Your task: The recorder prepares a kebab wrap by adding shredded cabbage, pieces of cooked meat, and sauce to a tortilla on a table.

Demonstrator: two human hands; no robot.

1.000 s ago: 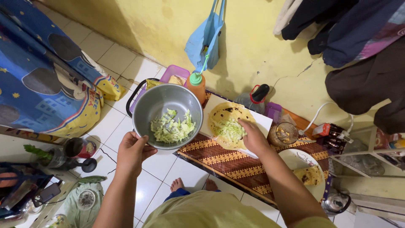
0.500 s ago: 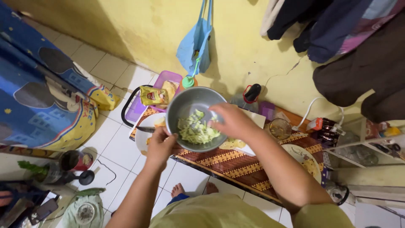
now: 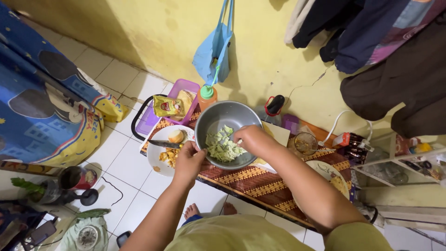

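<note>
White floor tiles point(image 3: 125, 162) meet a yellow wall point(image 3: 162, 32); a patterned brown mat point(image 3: 260, 183) lies along it. From left: a white plate point(image 3: 160, 139) with food bits, then the left hand point(image 3: 188, 162) gripping a metal bowl point(image 3: 218, 118) above the mat. The right hand point(image 3: 248, 139) pinches shredded cabbage point(image 3: 220, 148) inside it.

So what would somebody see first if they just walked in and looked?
First the metal bowl in the middle, gripped at its rim by the left hand, while the right hand reaches into the shredded cabbage inside. Left of it sits a white plate with food and a knife, and an orange bottle stands by the yellow wall.
</note>
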